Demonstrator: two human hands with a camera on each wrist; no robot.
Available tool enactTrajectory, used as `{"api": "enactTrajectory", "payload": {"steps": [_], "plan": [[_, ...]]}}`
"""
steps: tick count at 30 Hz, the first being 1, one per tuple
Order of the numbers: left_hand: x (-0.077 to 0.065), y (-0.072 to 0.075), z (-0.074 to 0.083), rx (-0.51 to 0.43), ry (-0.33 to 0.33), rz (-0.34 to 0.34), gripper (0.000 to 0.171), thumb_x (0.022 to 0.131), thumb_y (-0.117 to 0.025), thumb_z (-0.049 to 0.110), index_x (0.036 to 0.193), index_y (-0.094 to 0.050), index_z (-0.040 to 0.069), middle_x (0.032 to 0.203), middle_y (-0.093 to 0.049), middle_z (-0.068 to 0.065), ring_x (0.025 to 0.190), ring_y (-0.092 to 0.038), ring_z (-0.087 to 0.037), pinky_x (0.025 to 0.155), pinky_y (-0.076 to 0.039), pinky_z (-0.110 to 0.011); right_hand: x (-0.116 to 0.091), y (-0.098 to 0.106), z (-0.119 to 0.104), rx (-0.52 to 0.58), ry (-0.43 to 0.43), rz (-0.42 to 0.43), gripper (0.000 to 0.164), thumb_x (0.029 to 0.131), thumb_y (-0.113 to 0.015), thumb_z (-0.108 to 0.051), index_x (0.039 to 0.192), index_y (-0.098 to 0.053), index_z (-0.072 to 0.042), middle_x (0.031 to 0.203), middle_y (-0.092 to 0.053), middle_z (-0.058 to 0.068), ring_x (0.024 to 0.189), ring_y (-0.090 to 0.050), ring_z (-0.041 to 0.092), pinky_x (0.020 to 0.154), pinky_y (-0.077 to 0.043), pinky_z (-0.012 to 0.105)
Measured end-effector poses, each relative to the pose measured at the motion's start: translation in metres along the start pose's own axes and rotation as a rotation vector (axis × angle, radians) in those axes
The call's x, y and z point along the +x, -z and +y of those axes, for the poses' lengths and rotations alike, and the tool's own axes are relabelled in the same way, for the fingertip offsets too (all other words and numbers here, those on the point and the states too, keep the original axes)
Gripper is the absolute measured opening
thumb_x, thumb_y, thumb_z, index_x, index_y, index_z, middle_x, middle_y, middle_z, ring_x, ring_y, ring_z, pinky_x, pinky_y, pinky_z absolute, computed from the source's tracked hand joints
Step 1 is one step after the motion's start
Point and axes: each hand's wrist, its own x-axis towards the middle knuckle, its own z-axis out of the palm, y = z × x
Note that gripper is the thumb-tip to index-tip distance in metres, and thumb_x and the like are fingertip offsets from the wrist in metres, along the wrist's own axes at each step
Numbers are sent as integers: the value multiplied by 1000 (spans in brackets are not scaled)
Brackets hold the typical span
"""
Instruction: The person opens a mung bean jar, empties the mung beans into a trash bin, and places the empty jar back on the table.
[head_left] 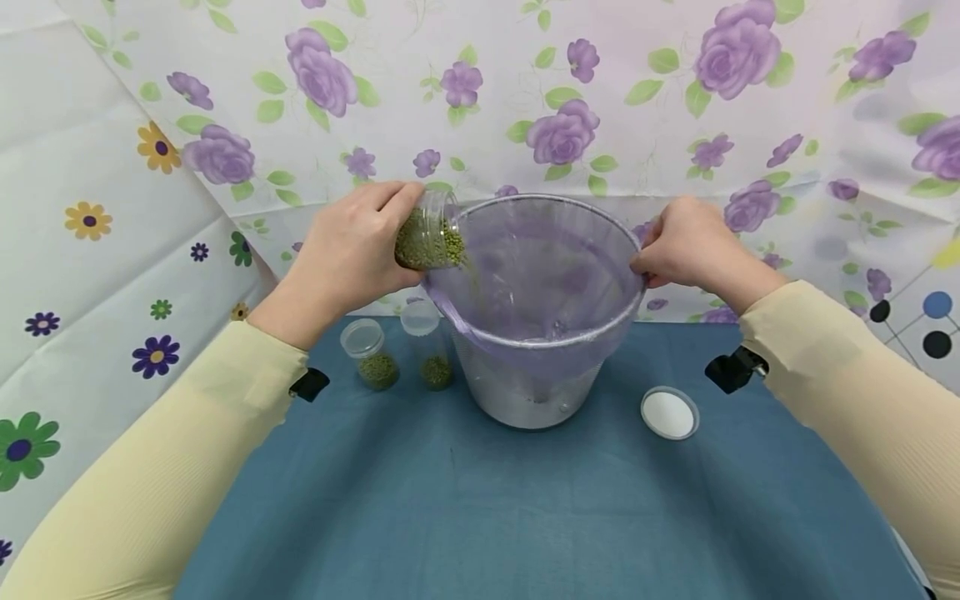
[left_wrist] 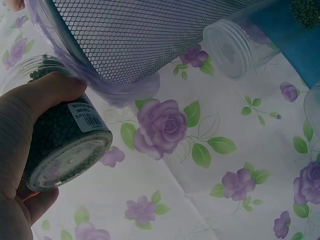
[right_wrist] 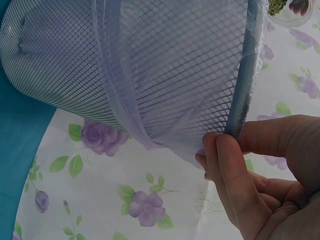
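Note:
My left hand (head_left: pixel 341 246) grips a clear jar (head_left: pixel 426 235) of green mung beans from the side. It is tipped over with its mouth at the left rim of a mesh wastebasket (head_left: pixel 525 398), and beans are falling inside. In the left wrist view the jar's base and a barcode label (left_wrist: pixel 86 118) show. A thin purple plastic bag (head_left: pixel 551 279) lines the wastebasket and folds down over its outside. On the opposite side, my right hand (head_left: pixel 686 248) pinches the wastebasket's rim (right_wrist: pixel 242 85) and the bag between thumb and fingers.
Two clear jars, a shorter one (head_left: pixel 377 367) and a taller one (head_left: pixel 436 371), stand left of the wastebasket with some beans in each. A round white lid-like disc (head_left: pixel 669 415) lies to its right on the blue cloth (head_left: pixel 480 517). A flowered sheet (head_left: pixel 420 92) hangs behind.

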Motion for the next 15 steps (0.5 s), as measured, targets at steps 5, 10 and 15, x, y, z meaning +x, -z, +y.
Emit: {"api": "enactTrajectory", "payload": {"steps": [5, 10, 15], "plan": [[0, -1, 0, -2, -13, 25, 85, 55, -86, 28, 128, -52, 2, 121, -59, -15, 111, -56, -30, 93, -50, -44, 0, 1, -1, -7, -1, 0, 22, 77, -66, -19, 69, -73, -1, 57, -68, 6, 54, -67, 17, 47, -50, 32], [1, 1, 0, 1, -12, 27, 85, 55, -86, 28, 129, -51, 3, 121, -59, -15, 110, -56, -30, 92, -50, -44, -1, 0, -2, -7, -4, 2, 21, 77, -66, -19, 71, -73, 0, 58, -68, 6, 54, -67, 17, 48, -51, 32], [3, 3, 1, -1, -2, 20, 85, 57, -85, 31, 129, -50, 4, 122, -58, -15, 111, -56, -30, 91, -51, -45, -1, 0, -1, -4, -5, 6, 21, 77, -67, -18, 70, -73, 0, 58, -68, 7, 53, -66, 17, 48, -51, 32]]}}
